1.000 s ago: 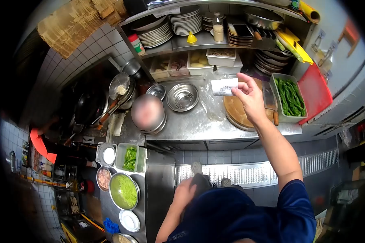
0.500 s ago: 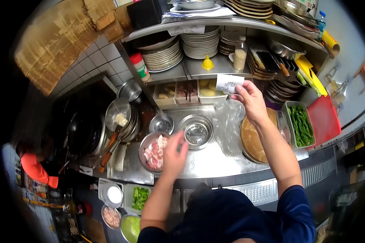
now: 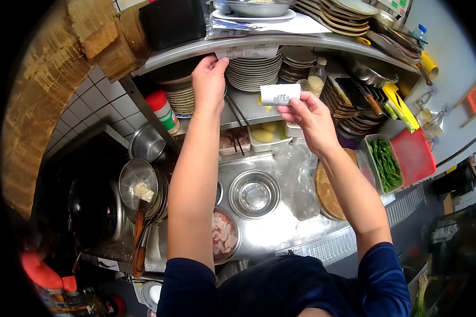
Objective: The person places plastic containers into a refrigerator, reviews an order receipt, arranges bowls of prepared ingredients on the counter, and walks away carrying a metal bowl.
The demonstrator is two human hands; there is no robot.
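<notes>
My right hand [image 3: 313, 119] holds a small white printed receipt [image 3: 280, 95] between thumb and fingers, in front of the shelf. Raised to the shelf's front edge, my left hand [image 3: 210, 80] has thumb and forefinger closed at the left end of some printed paper slips [image 3: 251, 51] fixed there. Whether it grips one slip or several I cannot tell. Behind the left hand stand stacked plates [image 3: 255, 71]. Below, on the steel counter [image 3: 269, 235], are a metal bowl [image 3: 255, 194] and a bowl of raw sliced meat [image 3: 225, 235], partly hidden by my left forearm.
A round wooden chopping board [image 3: 328, 193] and a plastic sheet [image 3: 299, 179] lie on the right. Green peppers [image 3: 384, 165] fill a tub beside a red board [image 3: 411, 158]. Long chopsticks [image 3: 235, 121] jut from the shelf. A strainer [image 3: 137, 182] and wok [image 3: 92, 211] are left.
My left hand has risen from over the meat bowl to the slips on the shelf edge. The right hand, still with the receipt, has shifted slightly left. The view has shifted too.
</notes>
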